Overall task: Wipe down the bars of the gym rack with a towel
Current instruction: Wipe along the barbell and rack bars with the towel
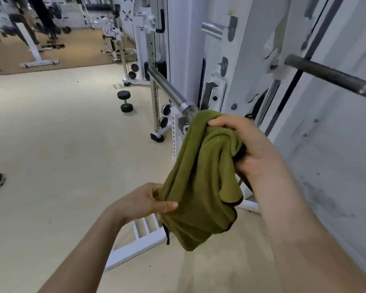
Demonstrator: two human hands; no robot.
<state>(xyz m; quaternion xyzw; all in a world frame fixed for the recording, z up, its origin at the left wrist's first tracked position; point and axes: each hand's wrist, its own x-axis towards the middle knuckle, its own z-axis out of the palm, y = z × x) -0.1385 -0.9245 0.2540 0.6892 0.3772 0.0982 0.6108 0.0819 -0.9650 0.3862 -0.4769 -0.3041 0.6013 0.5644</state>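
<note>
Right hand (251, 149) grips bunched olive-green terry towel (199, 187); left hand (152, 199) pinches its edge. Probably gathering a pad for round chrome bar (167, 85).

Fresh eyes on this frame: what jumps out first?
Olive-green terry towel with dark trim fills centre frame, right hand gripping its top, left hand its lower edge. Behind it, a shiny chrome bar juts from the white steel rack; a black dumbbell sits on the beige floor, left.
</note>
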